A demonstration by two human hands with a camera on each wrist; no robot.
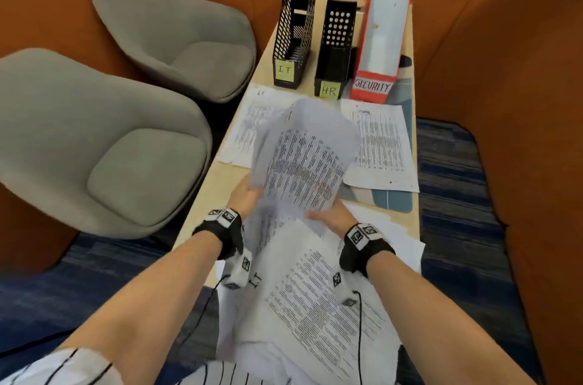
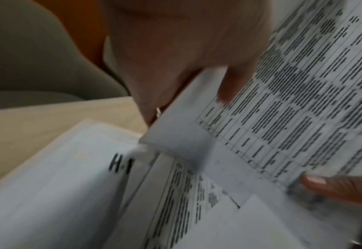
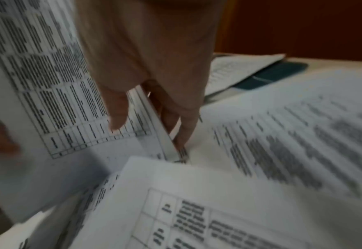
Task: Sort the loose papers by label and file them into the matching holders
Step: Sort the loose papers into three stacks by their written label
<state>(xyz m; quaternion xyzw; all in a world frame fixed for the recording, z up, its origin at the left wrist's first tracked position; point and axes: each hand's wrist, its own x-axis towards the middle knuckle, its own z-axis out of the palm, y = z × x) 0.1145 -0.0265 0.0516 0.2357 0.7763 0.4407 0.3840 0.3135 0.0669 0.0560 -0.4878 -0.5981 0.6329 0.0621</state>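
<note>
Both hands hold up a sheaf of printed papers point(image 1: 303, 157) above the table's middle. My left hand point(image 1: 249, 198) grips its lower left edge, thumb on the front point(image 2: 229, 87). My right hand point(image 1: 328, 220) pinches the lower right corner, thumb in front and fingers behind point(image 3: 133, 101). A loose pile of papers point(image 1: 315, 296) lies near me, one marked IT. At the far end stand three holders: black mesh IT point(image 1: 295, 28), black HR point(image 1: 336, 50), red-and-white SECURITY point(image 1: 380, 40). A sheet point(image 1: 246, 129) lies before the IT holder, another point(image 1: 380, 148) before SECURITY.
The narrow wooden table point(image 1: 205, 198) has two grey chairs point(image 1: 104, 145) along its left side. Orange walls close in behind and to the right. A teal patterned mat point(image 1: 391, 198) lies under the right sheet. Blue carpet is on the right.
</note>
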